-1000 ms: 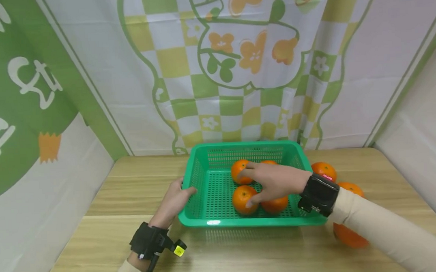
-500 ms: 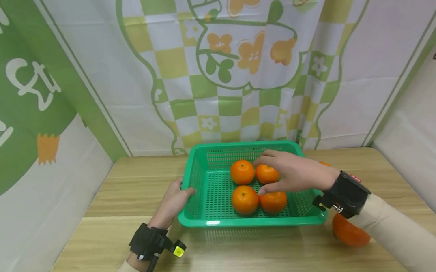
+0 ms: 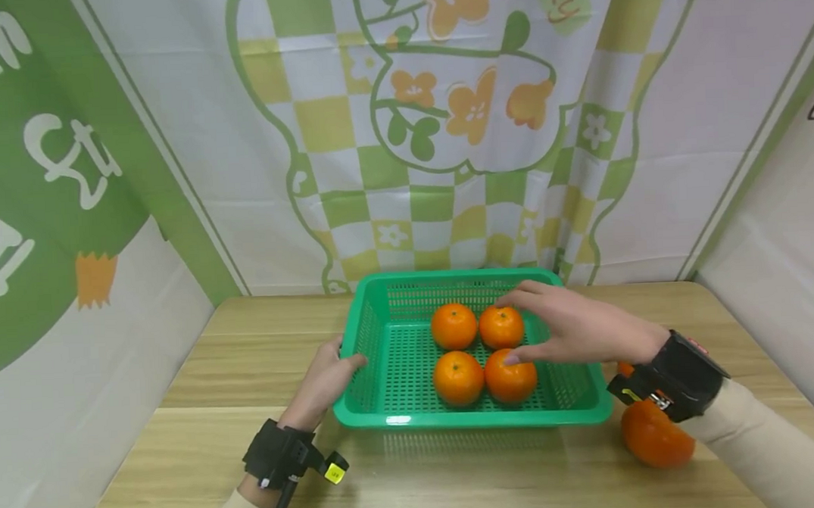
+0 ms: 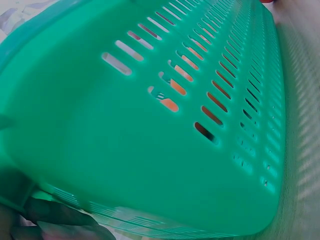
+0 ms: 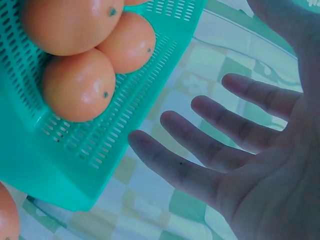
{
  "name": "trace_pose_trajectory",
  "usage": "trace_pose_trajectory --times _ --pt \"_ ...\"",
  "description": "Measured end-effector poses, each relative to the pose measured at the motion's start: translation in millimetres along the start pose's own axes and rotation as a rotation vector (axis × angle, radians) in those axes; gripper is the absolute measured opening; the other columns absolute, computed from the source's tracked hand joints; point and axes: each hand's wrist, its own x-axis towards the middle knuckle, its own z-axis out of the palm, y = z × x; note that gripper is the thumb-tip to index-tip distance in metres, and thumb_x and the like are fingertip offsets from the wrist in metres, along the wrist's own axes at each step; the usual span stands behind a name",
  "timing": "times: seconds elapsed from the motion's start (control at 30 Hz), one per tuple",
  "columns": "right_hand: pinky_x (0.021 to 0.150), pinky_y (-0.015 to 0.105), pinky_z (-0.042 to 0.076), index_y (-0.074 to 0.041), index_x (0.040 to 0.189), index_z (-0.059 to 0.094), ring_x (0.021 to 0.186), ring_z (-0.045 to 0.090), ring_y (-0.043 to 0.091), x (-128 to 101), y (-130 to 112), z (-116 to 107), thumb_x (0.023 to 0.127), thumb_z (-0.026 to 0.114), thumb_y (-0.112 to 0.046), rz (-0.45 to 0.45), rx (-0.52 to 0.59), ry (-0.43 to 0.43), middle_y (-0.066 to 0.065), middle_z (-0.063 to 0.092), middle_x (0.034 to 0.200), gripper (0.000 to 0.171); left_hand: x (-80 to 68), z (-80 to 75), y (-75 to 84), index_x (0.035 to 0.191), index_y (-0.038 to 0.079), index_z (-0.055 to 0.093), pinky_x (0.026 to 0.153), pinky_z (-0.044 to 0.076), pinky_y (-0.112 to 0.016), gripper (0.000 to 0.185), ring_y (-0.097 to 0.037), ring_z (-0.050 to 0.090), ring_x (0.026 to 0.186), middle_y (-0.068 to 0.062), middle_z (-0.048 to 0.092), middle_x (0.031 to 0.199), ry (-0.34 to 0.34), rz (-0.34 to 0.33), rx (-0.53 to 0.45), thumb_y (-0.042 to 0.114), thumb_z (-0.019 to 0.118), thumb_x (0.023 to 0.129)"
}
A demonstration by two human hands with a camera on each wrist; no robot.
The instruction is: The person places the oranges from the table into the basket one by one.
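- My left hand (image 3: 324, 383) grips the left rim of the basket (image 3: 387, 418), thumb hooked over the edge.
- The basket sits mid-table, toward the back edge.
- My right hand (image 3: 574, 330) hovers over the basket's right side, fingers (image 5: 210, 150) spread and holding nothing.
- Four oranges (image 3: 459, 377) lie in a square inside the basket.
- A loose orange (image 3: 654, 440) rests on the table just off the basket's right front corner.
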Motion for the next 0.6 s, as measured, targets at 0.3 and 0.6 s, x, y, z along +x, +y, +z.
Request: trace_pose_trajectory --times 0.3,0.6 --pt "0.083 0.032 0.057 -0.019 0.143 0.060 0.108 0.065 0.016 -16 7 -10 0.089 0.076 -0.060 0.055 0.013 0.057 0.001 0.066 0.133 0.070 -0.4 0.8 1.0 0.148 -0.006 0.047 0.085 0.064 -0.046 0.052 -0.032 0.073 0.107 -0.028 0.066 0.133 -0.003 0.009 0.005 0.012 0.053 0.100" --pt "0.083 0.037 0.058 -0.014 0.142 0.061 0.112 0.068 0.025 -34 11 -19 0.089 0.080 -0.052 0.059 -0.003 0.102 0.006 0.067 0.134 0.068 -1.2 0.6 1.5 0.146 -0.007 0.048 0.083 0.064 -0.046 0.051 -0.032 0.073 0.106 -0.030 0.066 0.132 -0.009 0.020 0.002 0.012 0.054 0.100"
